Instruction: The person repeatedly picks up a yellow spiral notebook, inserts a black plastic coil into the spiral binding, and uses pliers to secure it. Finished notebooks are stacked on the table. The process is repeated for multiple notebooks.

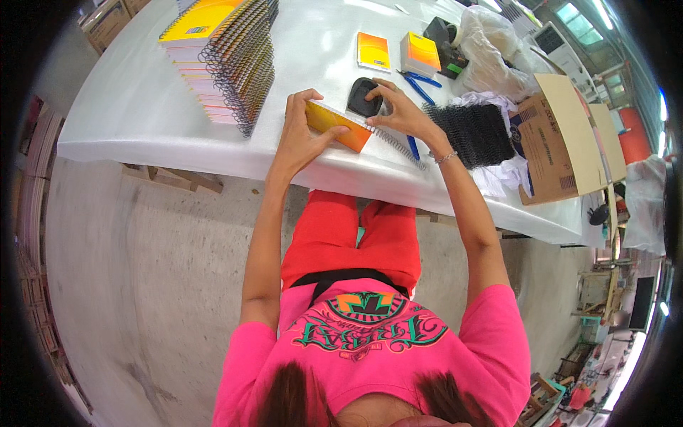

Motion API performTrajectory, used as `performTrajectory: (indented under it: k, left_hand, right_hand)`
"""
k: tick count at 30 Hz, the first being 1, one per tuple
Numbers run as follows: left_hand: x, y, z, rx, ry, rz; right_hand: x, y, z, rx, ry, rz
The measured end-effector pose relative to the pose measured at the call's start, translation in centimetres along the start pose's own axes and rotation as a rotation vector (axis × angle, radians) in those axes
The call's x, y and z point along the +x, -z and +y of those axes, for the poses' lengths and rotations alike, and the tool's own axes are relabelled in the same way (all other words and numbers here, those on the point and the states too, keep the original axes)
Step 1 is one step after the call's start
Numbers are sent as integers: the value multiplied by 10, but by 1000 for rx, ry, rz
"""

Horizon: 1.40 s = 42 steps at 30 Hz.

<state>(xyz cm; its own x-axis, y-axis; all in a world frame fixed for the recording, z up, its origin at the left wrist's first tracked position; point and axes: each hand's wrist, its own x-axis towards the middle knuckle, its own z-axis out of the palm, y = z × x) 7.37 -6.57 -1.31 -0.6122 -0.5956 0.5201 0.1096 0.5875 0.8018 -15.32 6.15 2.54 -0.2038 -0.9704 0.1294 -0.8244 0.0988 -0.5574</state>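
Notebook (353, 135), orange and yellow: located between the two hands, above the table (142, 128). From my station I read the left hand (302, 139) as grasping it, thumb laid across the cover. I see the right hand (409, 117) at the near corner of the notebook, fingers curved, thumb by the coil (398, 144); I cannot tell whether it grips the coil or only touches it. The coil extends from the notebook toward the area below the right hand. A black object (365, 97) sits next to the right fingertips. Beyond the right hand, I note pliers (421, 83) and two pads, one thin (373, 51), one thick (421, 53). Right of that hand: black coils (469, 132), then a box (565, 142). Left of the left hand: a notebook stack (206, 71).
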Motion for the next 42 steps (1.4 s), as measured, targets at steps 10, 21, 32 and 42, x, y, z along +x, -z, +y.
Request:
performTrajectory:
  k: [10,21,32,42]
  left_hand:
    - [-2,1,0,-23,48,-12]
    - [-1,3,-7,-182,136,-37]
    - [5,9,-3,-166,138,-187]
    - [2,8,1,-131,49,-155]
  right_hand:
    - [-47,18,-9,909,-81,-254]
    - [-63,14,-38,826,-245,121]
    - [-67,21,-52,729,-298,-71]
    - [-66,25,-65,597,-257,-106]
